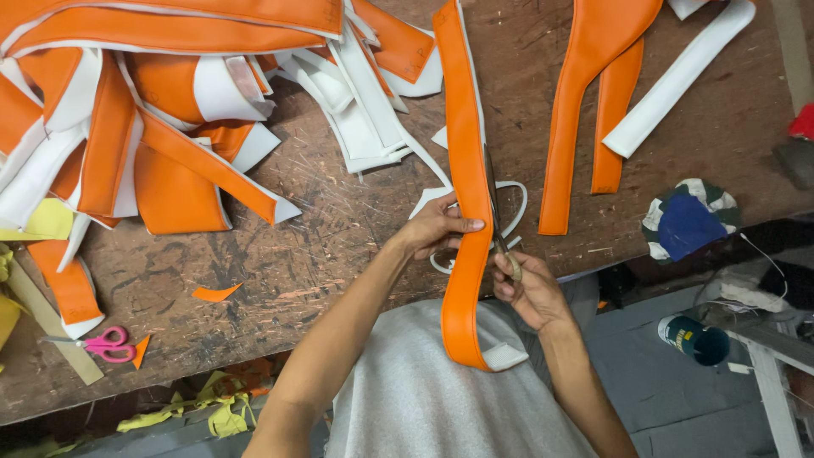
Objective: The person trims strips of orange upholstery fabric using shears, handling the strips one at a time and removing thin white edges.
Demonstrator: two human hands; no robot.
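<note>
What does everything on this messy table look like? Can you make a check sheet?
Surface: scratched brown wooden table.
Job's things: long orange padded strip with white backing, trimmed along its edge by metal scissors.
Clutter: heap of orange-and-white strips; pink-handled scissors; small orange scraps; two trimmed orange pieces.
Fingers: left hand pinches the strip; right hand works the scissors.
Cables: thin white wire at the right.
Surroundings: grey floor, dark green can, yellow scraps.

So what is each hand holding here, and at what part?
The left hand pinches the long orange strip at its left edge, about mid-length. The right hand holds scissors by the handles.
</note>
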